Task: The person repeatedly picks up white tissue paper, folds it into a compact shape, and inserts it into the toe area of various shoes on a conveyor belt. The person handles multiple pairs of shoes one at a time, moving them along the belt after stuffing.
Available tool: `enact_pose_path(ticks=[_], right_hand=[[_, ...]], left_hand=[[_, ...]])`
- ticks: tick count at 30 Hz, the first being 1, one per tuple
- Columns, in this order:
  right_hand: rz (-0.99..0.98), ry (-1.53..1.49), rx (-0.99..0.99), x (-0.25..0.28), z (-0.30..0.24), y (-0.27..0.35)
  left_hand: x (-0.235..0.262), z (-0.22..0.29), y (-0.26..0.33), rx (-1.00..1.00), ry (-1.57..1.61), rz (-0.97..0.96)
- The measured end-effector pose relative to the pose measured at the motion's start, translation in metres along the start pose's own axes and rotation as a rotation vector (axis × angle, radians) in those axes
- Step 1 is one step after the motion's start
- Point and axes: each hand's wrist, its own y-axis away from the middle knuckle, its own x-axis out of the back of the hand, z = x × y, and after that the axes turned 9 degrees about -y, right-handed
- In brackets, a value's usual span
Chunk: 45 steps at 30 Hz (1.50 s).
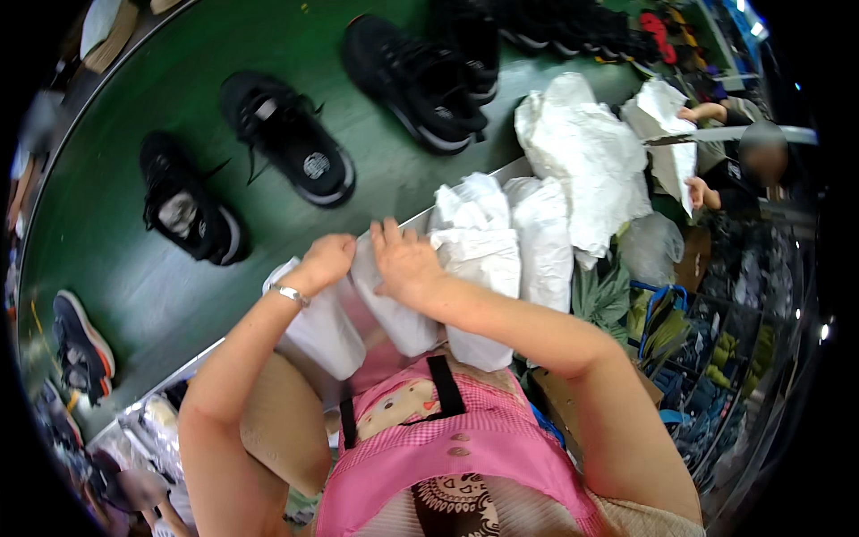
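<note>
At the near edge of the green table (295, 237), my left hand (329, 259) is closed, fingers curled by the top of a white wrapped bundle (327, 336). What lies inside those fingers is hidden. Just to its right, my right hand (407, 267) lies on another white bundle (398, 318), its fingers stretched and apart. More white paper-like bundles, one (483, 277) and a second (543, 242), hang along the edge to the right. Beyond my hands stand black lace-up shoes: one (291, 143) in the middle and another (188, 201) to the left.
More black shoes (416, 85) stand farther back. A dark shoe with an orange sole (82, 345) sits at the left. Crumpled white paper (586, 161) lies on the right edge. Another person's hands (702, 152) hold white sheeting there. Stocked bins (725, 358) stand at lower right.
</note>
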Motion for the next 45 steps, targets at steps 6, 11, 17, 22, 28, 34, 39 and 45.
enact_pose_path(ticks=[6,11,17,22,28,34,39,45], right_hand=[[-0.068,-0.139,0.076,-0.023,0.011,0.015],[-0.039,-0.293,0.090,-0.031,0.014,0.031],[0.015,-0.505,0.138,-0.019,0.020,0.038],[0.104,-0.497,0.151,-0.015,0.021,0.039],[-0.087,-1.082,0.026,0.004,0.036,0.022],[-0.030,-1.574,0.069,0.062,0.048,0.043],[0.560,-0.890,0.354,0.100,0.110,0.099],[0.744,-0.348,-0.131,0.086,0.284,0.141]], left_hand=[[-0.011,-0.006,-0.010,0.079,0.428,-0.204],[-0.003,-0.008,0.001,0.186,0.475,-0.445],[0.010,-0.014,0.006,0.105,0.754,-0.578],[0.008,-0.013,0.010,0.090,0.587,-0.601],[0.026,0.012,0.026,-0.021,0.719,-0.448],[0.043,0.063,0.052,-0.145,0.916,-0.343],[0.022,0.112,0.083,0.021,1.079,-0.313],[-0.026,0.171,0.132,0.098,1.250,-0.174]])
